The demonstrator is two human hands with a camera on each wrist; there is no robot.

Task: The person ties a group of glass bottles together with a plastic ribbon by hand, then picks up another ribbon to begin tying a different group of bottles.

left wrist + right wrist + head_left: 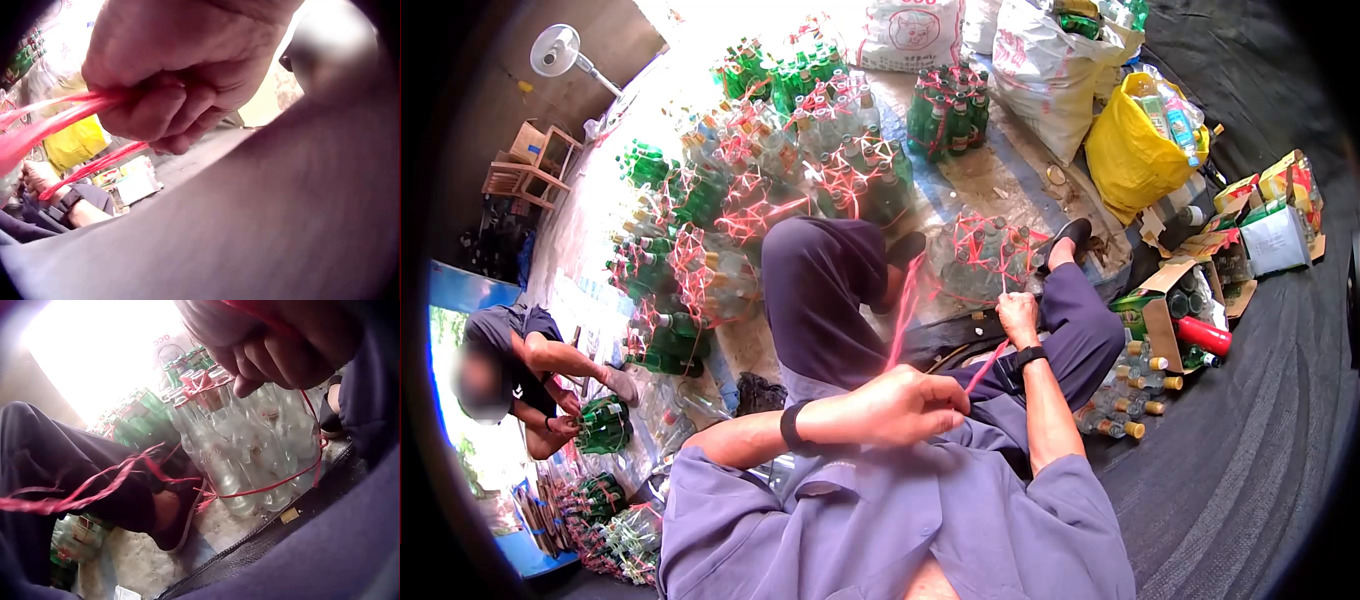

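Low in front of my chest, my left hand (890, 405) is curled in a fist round red plastic twine (69, 115). Loose strands of it stretch forward from the fist in the left wrist view. My right hand (1017, 318) grips another stretch of the twine, close above a bundle of clear glass bottles (256, 450). Red twine rings that bundle low down and criss-crosses over the bottle necks. In the right wrist view, the curled fingers (275, 359) of my right hand are right at the bottle tops. The bundle stands upright on the floor between my feet.
Many tied bundles of green bottles (845, 185) and clear ones stand ahead and left. At the right are a yellow bag (1135, 150), white sacks (1045, 75), an opened carton (1165, 310) and loose bottles (1125, 405). Another person (525, 350) handles green bottles at the far left.
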